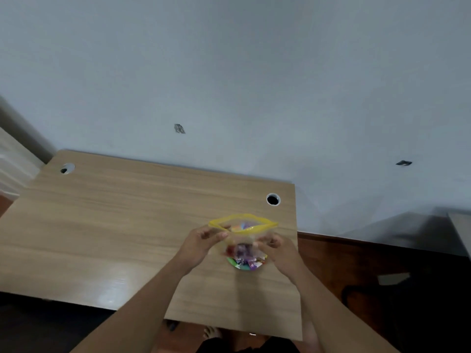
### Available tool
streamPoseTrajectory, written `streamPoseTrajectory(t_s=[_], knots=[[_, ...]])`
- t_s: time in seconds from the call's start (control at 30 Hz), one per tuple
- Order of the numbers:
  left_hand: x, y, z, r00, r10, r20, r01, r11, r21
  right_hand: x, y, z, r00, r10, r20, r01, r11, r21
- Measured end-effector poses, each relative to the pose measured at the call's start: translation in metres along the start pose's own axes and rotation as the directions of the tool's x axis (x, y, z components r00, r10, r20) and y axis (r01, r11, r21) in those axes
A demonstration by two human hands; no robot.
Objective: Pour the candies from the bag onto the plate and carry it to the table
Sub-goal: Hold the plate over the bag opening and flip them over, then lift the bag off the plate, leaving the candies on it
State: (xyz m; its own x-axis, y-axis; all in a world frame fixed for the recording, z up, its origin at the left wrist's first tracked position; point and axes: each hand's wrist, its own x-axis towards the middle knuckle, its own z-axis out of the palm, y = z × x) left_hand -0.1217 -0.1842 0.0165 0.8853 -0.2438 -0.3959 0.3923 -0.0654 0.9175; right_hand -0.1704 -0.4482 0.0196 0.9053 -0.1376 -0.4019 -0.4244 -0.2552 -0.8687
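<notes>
observed: the person holds a clear zip bag [243,235] upright over the near right part of a wooden desk [114,225]. the left hand [204,242] has fingers and thumb pinched together on the bag's left wall just under the yellow zip strip [243,222]; the right hand [276,247] has its fingers closed on the right wall, a little lower. the zip mouth stands open, facing up and away. wrapped candies [244,252] fill the lower part of the bag, which is blurred. directly beneath it a small green plate [233,262] shows only as a rim; whether some sweets already lie on it cannot be told.

assessment: pouring appears not yet done or only begun.

risks:
- the plate looks small against the bag's mouth. tipping fast would likely send candies over the rim and onto the desk.
- the plate sits near the desk's right edge, with floor beyond; stray sweets could roll off there.
- the film is thin and slack. a pinch that slips would drop the whole bag onto the plate and could knock it aside.
- a heaped plate may shed candies when carried.
</notes>
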Motion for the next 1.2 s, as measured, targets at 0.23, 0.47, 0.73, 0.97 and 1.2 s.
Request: streamPoseTrajectory(t_s=[0.23, 0.47, 0.73, 0.97, 1.2], knots=[[-0.003, 0.022, -0.018, 0.999, 0.037, -0.033, -0.039, 0.996, -0.084, 0.005, -0.028, -0.020, 0.989, -0.045, 0.140, 0.062, 0.991, -0.120], [0.000, 0.032, -0.025, 0.988, 0.152, -0.003, -0.151, 0.987, 0.058, 0.011, -0.080, -0.032, 0.974, -0.134, 0.180, 0.165, 0.971, -0.170], [-0.009, 0.049, -0.016, 0.969, 0.207, 0.133, -0.230, 0.955, 0.189, 0.015, -0.132, 0.006, 0.862, -0.296, 0.411, 0.482, 0.730, -0.485], [-0.013, 0.069, -0.018, 0.939, 0.344, -0.005, -0.340, 0.930, 0.136, 0.013, -0.150, 0.014, 0.875, -0.352, 0.332, 0.478, 0.741, -0.471], [-0.014, 0.089, -0.014, 0.907, 0.421, -0.018, -0.412, 0.894, 0.176, 0.006, -0.162, 0.014, 0.869, -0.381, 0.316, 0.493, 0.712, -0.499]])
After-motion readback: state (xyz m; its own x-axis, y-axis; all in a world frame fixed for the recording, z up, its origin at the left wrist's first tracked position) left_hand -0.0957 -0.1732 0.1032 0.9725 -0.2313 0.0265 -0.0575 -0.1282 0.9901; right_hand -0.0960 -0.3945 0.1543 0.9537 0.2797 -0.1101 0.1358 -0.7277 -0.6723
